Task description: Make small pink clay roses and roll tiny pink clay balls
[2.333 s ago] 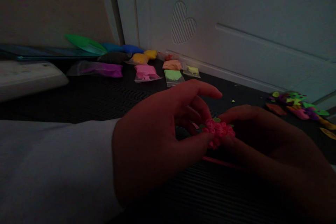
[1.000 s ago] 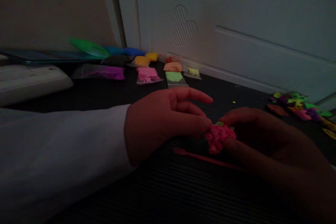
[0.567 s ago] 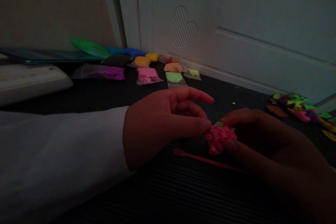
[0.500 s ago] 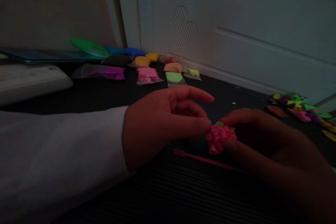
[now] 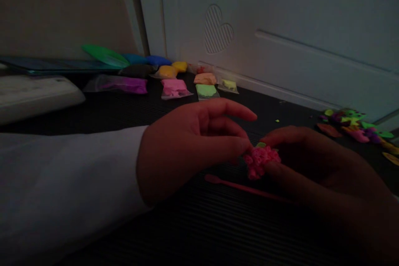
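A small pink clay flower cluster with a light green leaf on top is held between my two hands. My right hand pinches it from the right, thumb in front and index finger behind. From the left, my left hand closes thumb and a finger on its edge near the leaf, with the index finger stretched out above. Below them, a pink modelling tool with a flattened end lies on the dark ridged surface; its right end disappears in shadow by my right hand.
Bags of coloured clay, among them pink, green and purple, lie along the back. Several small colourful clay pieces are heaped at the right. A white object and a dark flat panel are at the left. A white panelled wall stands behind.
Both hands keep hold of the flower cluster, which has shifted and turned very slightly. The left hand has moved a little left at the wrist. The rest of the scene looks the same.
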Tool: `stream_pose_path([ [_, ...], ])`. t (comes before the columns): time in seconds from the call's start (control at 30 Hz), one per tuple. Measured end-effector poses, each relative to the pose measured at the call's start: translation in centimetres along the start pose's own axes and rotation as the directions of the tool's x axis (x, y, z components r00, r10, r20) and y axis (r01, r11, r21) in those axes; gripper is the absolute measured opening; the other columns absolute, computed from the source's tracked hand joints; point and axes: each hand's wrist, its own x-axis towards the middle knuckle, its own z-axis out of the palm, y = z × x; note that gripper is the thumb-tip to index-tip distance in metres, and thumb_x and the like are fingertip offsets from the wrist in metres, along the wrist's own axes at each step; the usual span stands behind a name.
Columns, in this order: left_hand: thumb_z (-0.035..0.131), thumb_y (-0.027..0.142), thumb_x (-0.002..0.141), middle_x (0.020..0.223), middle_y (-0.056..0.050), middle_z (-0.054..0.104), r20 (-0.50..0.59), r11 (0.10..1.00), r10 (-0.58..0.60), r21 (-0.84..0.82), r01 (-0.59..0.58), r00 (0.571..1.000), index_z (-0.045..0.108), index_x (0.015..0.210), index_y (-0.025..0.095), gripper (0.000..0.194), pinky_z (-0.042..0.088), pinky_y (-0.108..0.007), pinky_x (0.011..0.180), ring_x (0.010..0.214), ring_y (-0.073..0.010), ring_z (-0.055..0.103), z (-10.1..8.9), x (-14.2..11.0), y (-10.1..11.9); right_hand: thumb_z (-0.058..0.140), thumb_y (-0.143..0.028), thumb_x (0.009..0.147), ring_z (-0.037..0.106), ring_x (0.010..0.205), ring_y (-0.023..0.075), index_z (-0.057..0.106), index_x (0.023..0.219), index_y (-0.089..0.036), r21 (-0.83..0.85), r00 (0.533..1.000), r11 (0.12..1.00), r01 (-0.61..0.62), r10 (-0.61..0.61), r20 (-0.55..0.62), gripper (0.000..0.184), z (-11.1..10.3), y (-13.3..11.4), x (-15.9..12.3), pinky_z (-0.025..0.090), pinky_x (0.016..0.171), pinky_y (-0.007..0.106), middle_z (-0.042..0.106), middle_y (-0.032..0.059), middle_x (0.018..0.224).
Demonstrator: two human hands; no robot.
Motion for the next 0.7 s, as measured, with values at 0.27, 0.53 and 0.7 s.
stream_pose_path([
  [0.27, 0.062, 0.017, 0.061, 0.073, 0.005, 0.061, -0.015, 0.999, -0.012, 0.047, 0.013, 1.000, 0.052, 0.096, 0.026, 0.038, 0.047, -0.019, 0.049, 0.066, -0.0150, 0.060, 0.19, -0.07, 0.16, 0.058, -0.026, 0.074, 0.061, 0.070, 0.0103, 0.053, 0.089, -0.033, -0.042, 0.991, 0.997, 0.067, -0.071, -0.110, 0.017, -0.03, 0.04, -0.07, 0.051, 0.057, 0.014, 0.063, -0.0061, 0.082],
  [0.53, 0.063, 0.016, 0.061, 0.073, 0.005, 0.060, 0.014, 0.998, 0.026, 0.064, -0.027, 1.000, 0.050, 0.096, 0.026, 0.039, 0.049, -0.019, 0.050, 0.066, -0.0154, 0.061, 0.29, -0.16, -0.18, 0.058, -0.028, 0.074, 0.060, 0.071, 0.0093, 0.053, 0.089, -0.033, -0.080, 0.991, 0.993, 0.081, -0.089, -0.099, 0.017, -0.02, 0.03, 0.08, 0.051, 0.057, 0.011, 0.063, -0.0067, 0.083],
  [0.7, 0.063, 0.015, 0.060, 0.070, 0.005, 0.060, 0.002, 0.995, 0.015, 0.097, -0.015, 1.000, 0.048, 0.097, 0.024, 0.040, 0.048, -0.016, 0.050, 0.065, -0.0140, 0.061, 0.26, -0.13, -0.06, 0.057, -0.028, 0.074, 0.060, 0.075, 0.0086, 0.053, 0.091, -0.034, -0.093, 0.993, 0.994, 0.064, -0.072, -0.090, 0.018, 0.06, -0.03, 0.06, 0.050, 0.060, 0.010, 0.061, -0.0070, 0.086],
])
